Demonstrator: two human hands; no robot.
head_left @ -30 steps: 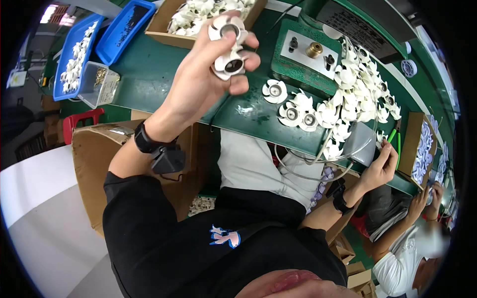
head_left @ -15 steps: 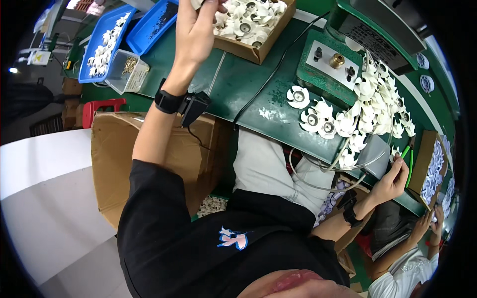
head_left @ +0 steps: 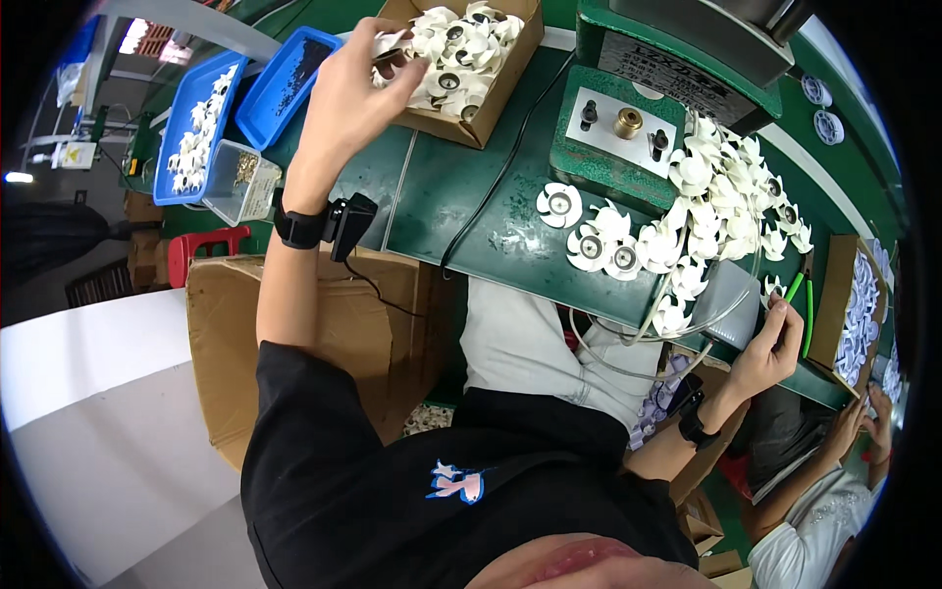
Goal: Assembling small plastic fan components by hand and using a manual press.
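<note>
My left hand is over the near left part of a cardboard box heaped with white fan wheels. Its thumb and fingers close around a white fan wheel, whose dark hub partly shows. At the right, my right hand pinches another white fan wheel by its lower edge. Beside that hand lie green-handled cutters and a grey box-shaped block with a looping cable. Loose fan wheels spread over the table to its upper left.
A green press with a brass fitting stands on the green table. Blue trays and a clear tub sit far left. A co-worker's hands are near a carton of pale purple parts.
My left hand has come down and left, nearer to me, with its fan wheel. The view has shifted slightly. My right hand keeps its pinch on the other fan wheel.
</note>
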